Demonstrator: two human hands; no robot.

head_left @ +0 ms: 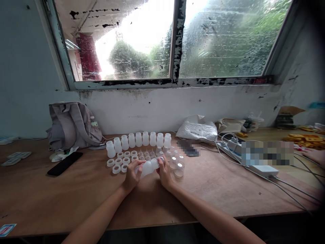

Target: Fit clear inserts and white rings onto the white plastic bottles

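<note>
Above the table, a translucent white baby bottle (148,168) lies tilted between my hands, its top end towards the right. My left hand (131,179) is closed round its lower end. At the top end, the fingers of my right hand (165,173) grip the collar and clear cap area. Just behind, a row of white bottles (138,139) stands upright. White screw rings (116,169) lie to the left of the held bottle, with clear teats (146,156) beyond it. Clear dome caps (179,171) stand close to my right hand.
A black phone (65,164) and a grey backpack (73,123) are on the left. Behind the caps rests a silver bag (197,128). White cables and an adapter (264,170) run across the right side. The table's front edge (152,226) is near me.
</note>
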